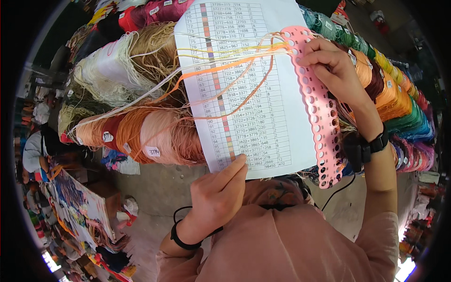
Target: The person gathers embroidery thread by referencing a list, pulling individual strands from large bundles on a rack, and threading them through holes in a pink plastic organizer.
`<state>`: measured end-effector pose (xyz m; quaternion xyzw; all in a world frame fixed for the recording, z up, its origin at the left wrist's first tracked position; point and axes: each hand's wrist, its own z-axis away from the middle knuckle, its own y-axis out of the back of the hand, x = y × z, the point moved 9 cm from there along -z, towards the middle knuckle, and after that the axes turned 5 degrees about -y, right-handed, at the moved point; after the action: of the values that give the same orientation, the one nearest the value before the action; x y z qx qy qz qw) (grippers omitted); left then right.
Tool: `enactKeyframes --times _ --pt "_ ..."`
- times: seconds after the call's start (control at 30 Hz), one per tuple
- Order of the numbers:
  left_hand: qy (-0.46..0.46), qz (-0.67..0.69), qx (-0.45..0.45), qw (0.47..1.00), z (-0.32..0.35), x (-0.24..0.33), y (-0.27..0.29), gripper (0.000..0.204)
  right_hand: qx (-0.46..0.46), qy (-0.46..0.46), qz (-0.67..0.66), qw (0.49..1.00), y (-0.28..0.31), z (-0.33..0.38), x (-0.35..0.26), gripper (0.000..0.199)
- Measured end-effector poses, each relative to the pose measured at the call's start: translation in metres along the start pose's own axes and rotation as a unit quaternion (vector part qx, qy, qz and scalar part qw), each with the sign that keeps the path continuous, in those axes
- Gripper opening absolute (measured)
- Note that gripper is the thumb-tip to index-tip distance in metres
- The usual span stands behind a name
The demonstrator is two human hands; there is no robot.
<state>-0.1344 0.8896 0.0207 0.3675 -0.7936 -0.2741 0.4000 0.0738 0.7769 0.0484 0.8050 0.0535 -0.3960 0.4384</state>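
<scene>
My right hand [331,68] is closed on the upper part of a long pink holed thread card [315,108] with scalloped edges. White, yellow, orange and brown threads [225,63] run left from the top of the card across a white printed sheet [268,160]. The sheet carries a table with a column of small colour swatches. At its lower edge, my left hand [218,195] is closed, index finger lying over the bottom rows; the thumb is hidden. Behind the sheet's left side are bundles of peach thread [171,136] and cream thread [105,70].
Rows of coloured thread bundles also stand at the right, including orange thread [394,101] and green thread [399,123]. A cluttered table [96,202] stands at the lower left, with people beyond it. A black cable [340,192] hangs near my right arm.
</scene>
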Motion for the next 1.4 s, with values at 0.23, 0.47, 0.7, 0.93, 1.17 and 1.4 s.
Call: enactKeyframes --times 0.23,0.47,0.7,0.93,1.17,1.4 --pt "-0.001 0.021 0.011 1.000 -0.002 -0.005 0.003 0.018 0.014 -0.025 -0.010 1.000 -0.004 -0.001 -0.002 0.020" --pt "0.120 0.104 0.085 0.984 0.030 -0.034 0.033 0.013 0.029 0.027 0.040 0.998 0.001 0.002 -0.007 0.021" --pt "0.336 0.089 0.192 0.918 0.098 -0.080 0.055 0.010 0.011 -0.005 0.051 0.999 -0.002 -0.006 -0.004 0.021" --pt "0.313 0.077 0.231 0.918 0.105 -0.076 0.057 0.011 0.026 -0.057 0.053 0.997 -0.005 -0.009 -0.002 0.017" --pt "0.247 0.099 0.232 0.936 0.085 -0.066 0.058 0.012 0.024 -0.024 0.099 0.995 -0.005 -0.012 -0.007 0.014" --pt "0.222 0.030 0.223 0.949 0.059 -0.066 0.032 0.011 0.020 -0.046 0.108 0.993 -0.007 -0.011 -0.003 0.013"
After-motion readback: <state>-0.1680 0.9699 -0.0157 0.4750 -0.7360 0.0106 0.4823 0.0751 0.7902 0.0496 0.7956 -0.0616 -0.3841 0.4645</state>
